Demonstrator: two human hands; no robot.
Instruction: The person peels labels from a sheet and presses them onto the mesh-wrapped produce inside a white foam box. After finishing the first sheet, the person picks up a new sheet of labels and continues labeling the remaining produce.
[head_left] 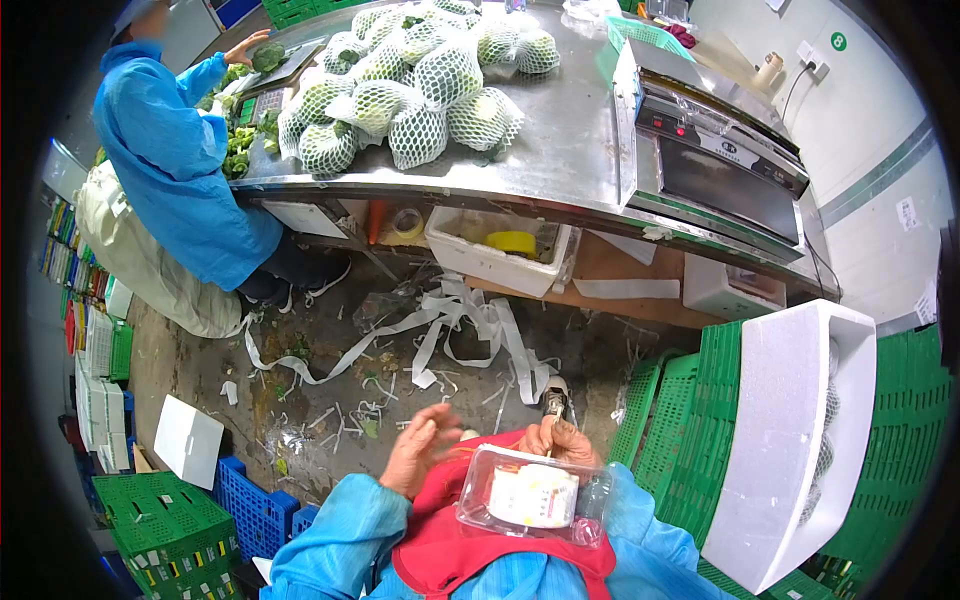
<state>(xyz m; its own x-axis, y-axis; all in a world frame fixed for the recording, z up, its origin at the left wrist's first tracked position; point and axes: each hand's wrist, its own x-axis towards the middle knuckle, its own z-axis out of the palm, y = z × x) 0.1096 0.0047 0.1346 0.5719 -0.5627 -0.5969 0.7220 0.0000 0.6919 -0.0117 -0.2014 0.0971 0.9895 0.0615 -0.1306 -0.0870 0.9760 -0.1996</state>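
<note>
My left hand [420, 450] is raised in front of the red apron [430, 545], fingers apart and slightly blurred, with nothing in it. To its right, my right hand [562, 442] is closed, its fingertips pinched together just above a clear plastic box [474, 497]. I cannot tell what small thing those fingers hold. The box overlaps the apron at my chest, and a white printed roll or pack [533, 495] sits inside it. Just beyond my right fingers shows a dark shoe [556, 397] with a pale toe.
Ahead stands a steel table [570, 130] with net-wrapped round vegetables [447, 75] and a wrapping machine [720, 165]. A person in blue [180, 150] reaches over greens at left. White strips [470, 320] litter the floor. Green crates [690, 420] and a foam box [775, 430] stand right.
</note>
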